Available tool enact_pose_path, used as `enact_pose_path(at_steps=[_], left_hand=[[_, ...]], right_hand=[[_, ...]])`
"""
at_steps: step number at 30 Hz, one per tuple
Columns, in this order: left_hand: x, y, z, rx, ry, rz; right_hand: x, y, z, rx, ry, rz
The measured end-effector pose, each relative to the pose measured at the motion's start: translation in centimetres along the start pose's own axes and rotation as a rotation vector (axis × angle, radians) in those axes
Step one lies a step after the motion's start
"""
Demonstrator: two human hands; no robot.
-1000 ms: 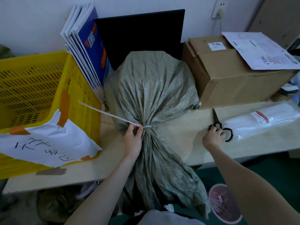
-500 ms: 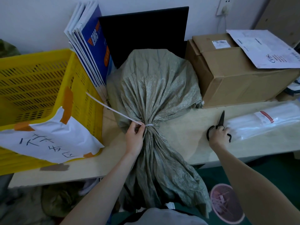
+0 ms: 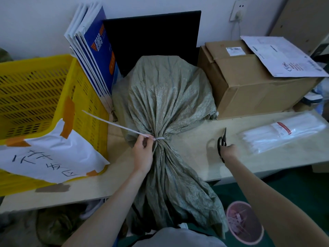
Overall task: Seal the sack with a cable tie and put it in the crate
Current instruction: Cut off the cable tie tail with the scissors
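Note:
A grey-green woven sack (image 3: 165,97) lies on the table, its loose mouth hanging over the front edge. A white cable tie (image 3: 114,124) is cinched round the gathered neck, and its long tail sticks out to the upper left. My left hand (image 3: 142,154) pinches the tie right at the neck. My right hand (image 3: 229,151) grips black scissors (image 3: 222,139), lifted a little off the table to the right of the sack with the blades pointing away from me. The yellow slatted crate (image 3: 44,97) stands at the left.
A cardboard box (image 3: 252,86) with a paper on top stands at the back right. A clear packet of white cable ties (image 3: 284,136) lies right of the scissors. Blue-and-white folders (image 3: 92,50) and a black panel (image 3: 153,36) lean on the wall. A pink bin (image 3: 243,223) sits on the floor.
My right hand closed on the scissors and has lifted them off the table, moving slightly left. My left hand has kept its hold at the sack's neck.

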State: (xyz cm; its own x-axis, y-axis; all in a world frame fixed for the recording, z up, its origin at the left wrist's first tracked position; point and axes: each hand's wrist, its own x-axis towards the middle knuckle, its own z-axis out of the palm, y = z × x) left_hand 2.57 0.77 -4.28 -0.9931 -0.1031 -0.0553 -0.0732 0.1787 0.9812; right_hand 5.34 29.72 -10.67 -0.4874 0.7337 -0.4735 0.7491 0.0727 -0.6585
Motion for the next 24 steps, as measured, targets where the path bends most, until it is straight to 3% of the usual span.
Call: enact_pose_path(at_steps=[3, 6, 10, 13, 16, 19, 24], left_hand=[[-0.3, 0.3, -0.2, 0.006, 0.010, 0.051], [-0.4, 0.4, -0.6, 0.001, 0.035, 0.062], [-0.1, 0.6, -1.4, -0.034, 0.058, 0.054], [0.0, 1.1, -2.1, -0.062, 0.073, 0.049], [0.1, 1.5, -2.7, -0.070, 0.096, 0.041], [0.2, 1.9, -3.7, -0.061, 0.122, 0.050], [-0.3, 3.3, -5.3, -0.071, 0.147, 0.072]], right_hand=[[-2.7, -0.6, 0.9, 0.208, 0.046, -0.043], [-5.7, -1.3, 1.4, 0.443, -0.016, -0.125], [-10.6, -3.0, 0.5, 0.641, -0.278, -0.325], [-13.5, -4.1, 0.2, 0.659, -0.542, -0.407], [-15.2, -4.4, 1.0, 0.699, -0.859, -0.333], [-16.3, -4.2, 1.7, 0.833, -1.154, -0.113], [-17.2, -2.8, 2.0, 0.792, -1.448, 0.075]])
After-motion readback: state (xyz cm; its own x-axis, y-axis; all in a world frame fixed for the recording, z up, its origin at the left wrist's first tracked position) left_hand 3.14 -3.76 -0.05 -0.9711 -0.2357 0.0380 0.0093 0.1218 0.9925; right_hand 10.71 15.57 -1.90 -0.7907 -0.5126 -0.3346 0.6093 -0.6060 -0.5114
